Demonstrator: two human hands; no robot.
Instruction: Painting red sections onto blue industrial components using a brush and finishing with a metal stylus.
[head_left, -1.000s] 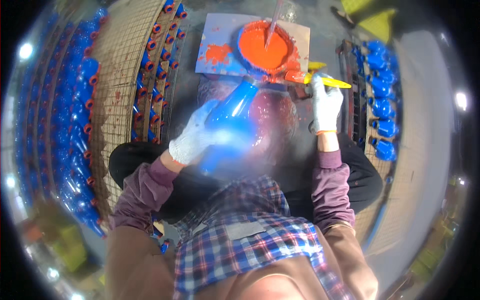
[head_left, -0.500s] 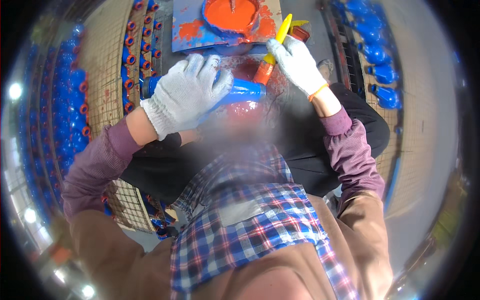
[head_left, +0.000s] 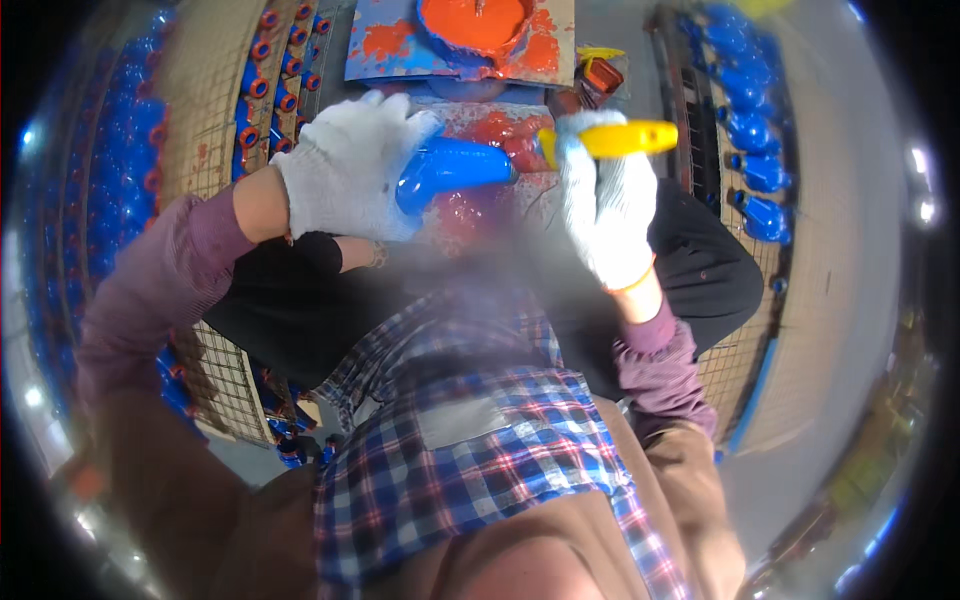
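A blue tapered fitting is hanging sideways on the person's near side of the paint bowl, its narrow end pointing right. The gloved left hand, near and left of the bowl, is gripping the fitting around its wider end, the glove covering most of that part. The gloved right hand, near and right of the bowl, is holding a yellow-handled brush with its fingers curled around it; the handle is pointing right, and the brush's other end is facing the fitting's narrow tip. I cannot tell where the bristles are ending against the red surface behind. On the bowl's near side, a rounded, glossy surface smeared with red is showing below the fitting. The bowl itself is holding orange paint and is sitting on a board spattered orange and blue. Just right of the bowl, beyond the board's edge, a reddish block-shaped item is lying beside something yellow. Farther left of the bowl, blue fittings with orange rims are standing in rows beside a wire mesh; well to its right, more blue fittings are forming another row.
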